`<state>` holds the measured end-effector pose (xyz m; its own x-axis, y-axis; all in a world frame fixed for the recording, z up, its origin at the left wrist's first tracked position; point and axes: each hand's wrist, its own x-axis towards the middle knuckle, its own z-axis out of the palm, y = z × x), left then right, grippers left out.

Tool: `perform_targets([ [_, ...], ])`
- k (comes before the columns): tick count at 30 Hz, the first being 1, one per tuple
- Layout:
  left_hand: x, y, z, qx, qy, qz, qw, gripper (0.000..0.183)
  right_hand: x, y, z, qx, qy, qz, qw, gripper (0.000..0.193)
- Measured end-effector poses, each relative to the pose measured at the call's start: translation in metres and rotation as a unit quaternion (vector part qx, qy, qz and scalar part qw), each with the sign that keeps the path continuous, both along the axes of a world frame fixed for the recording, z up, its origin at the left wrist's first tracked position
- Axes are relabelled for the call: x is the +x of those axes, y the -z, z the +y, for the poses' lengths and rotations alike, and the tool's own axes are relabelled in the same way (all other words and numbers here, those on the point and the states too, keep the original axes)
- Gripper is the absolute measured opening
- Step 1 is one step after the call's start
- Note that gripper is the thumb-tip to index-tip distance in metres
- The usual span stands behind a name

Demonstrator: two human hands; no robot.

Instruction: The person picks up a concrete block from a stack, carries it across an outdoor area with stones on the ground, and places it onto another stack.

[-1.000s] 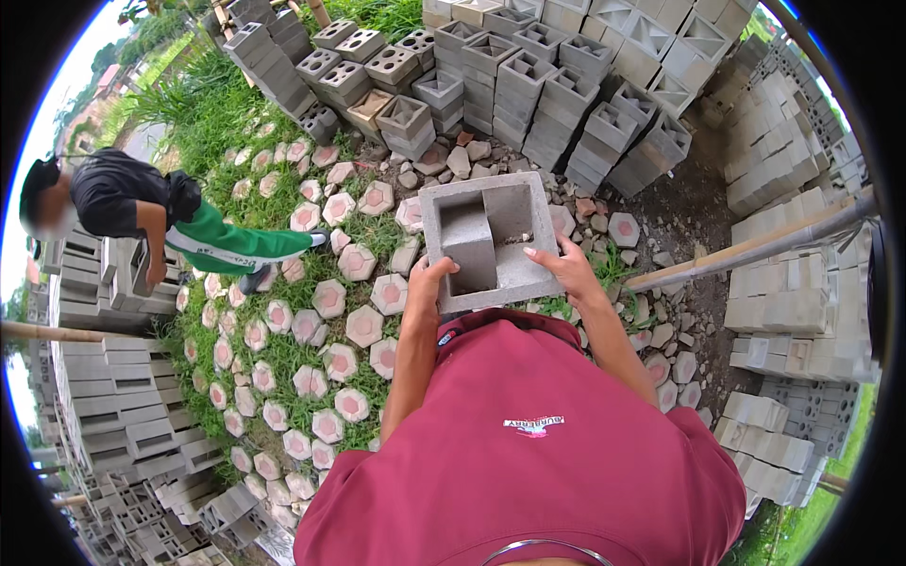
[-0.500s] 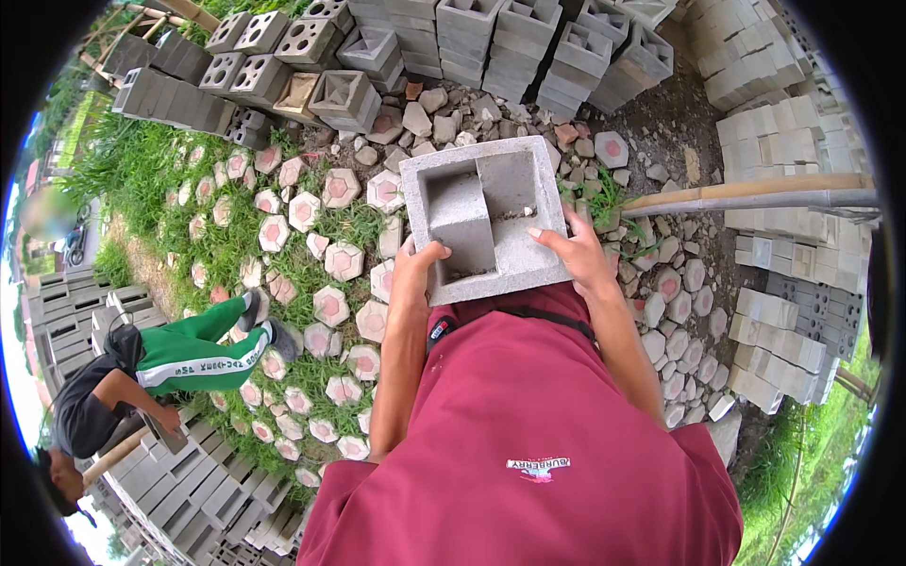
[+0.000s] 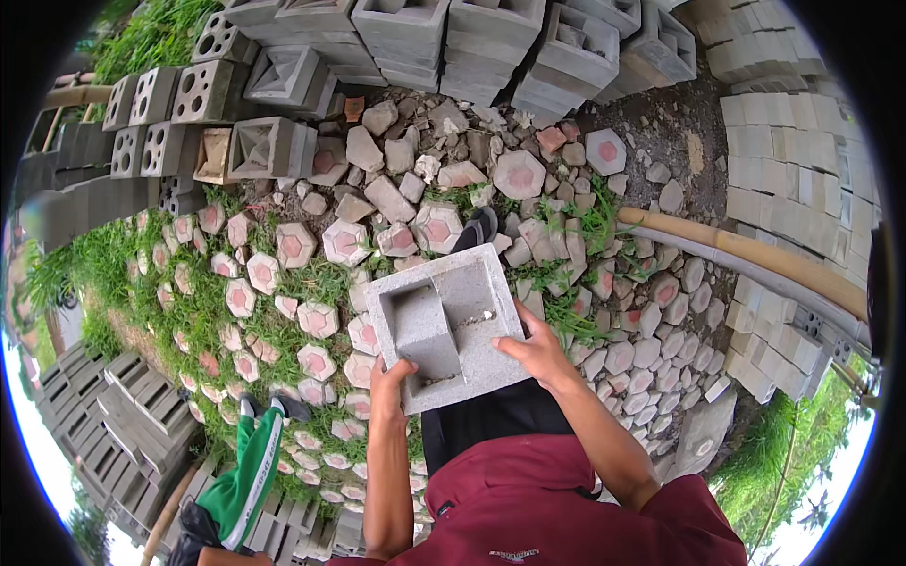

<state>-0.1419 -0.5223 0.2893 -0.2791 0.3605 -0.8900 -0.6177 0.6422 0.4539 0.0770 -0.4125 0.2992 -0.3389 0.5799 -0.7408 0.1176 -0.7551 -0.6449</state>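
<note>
A square grey concrete vent block (image 3: 477, 356) is held in front of my body, tilted slightly, its recessed face turned up. Small crumbs lie in its recesses. My left hand (image 3: 389, 389) grips its near left edge, the thumb hooked over the rim. On the right edge my right hand (image 3: 536, 351) is closed, its thumb resting on the face. The fingers beneath the block are hidden. One dark shoe (image 3: 479, 226) of mine shows beyond the far edge.
Stacked vent blocks (image 3: 401, 28) line the far side, with round-holed blocks (image 3: 209, 91) at far left. Hexagonal pavers (image 3: 316, 319), grass and loose rubble (image 3: 385, 196) cover the ground. A bamboo pole (image 3: 755, 255) juts in from the right. A person in green trousers (image 3: 253, 476) is at lower left.
The block has moved nearer and slightly left, tilting anticlockwise, still in both hands. My shoe has come into view, and the far stacks look closer. The other person now appears lower in view.
</note>
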Motion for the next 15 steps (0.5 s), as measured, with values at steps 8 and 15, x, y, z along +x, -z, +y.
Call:
perform_targets([
  [8, 0.014, 0.069, 0.106, -0.071, 0.045, -0.048, 0.995, 0.036, 0.029, 0.073, 0.077, -0.075, 0.064, -0.056, 0.994, 0.066],
  [15, 0.033, 0.071, 0.195, -0.065, 0.118, -0.042, 0.99, 0.04, 0.055, 0.081, 0.124, -0.074, 0.133, -0.07, 0.986, 0.076],
])
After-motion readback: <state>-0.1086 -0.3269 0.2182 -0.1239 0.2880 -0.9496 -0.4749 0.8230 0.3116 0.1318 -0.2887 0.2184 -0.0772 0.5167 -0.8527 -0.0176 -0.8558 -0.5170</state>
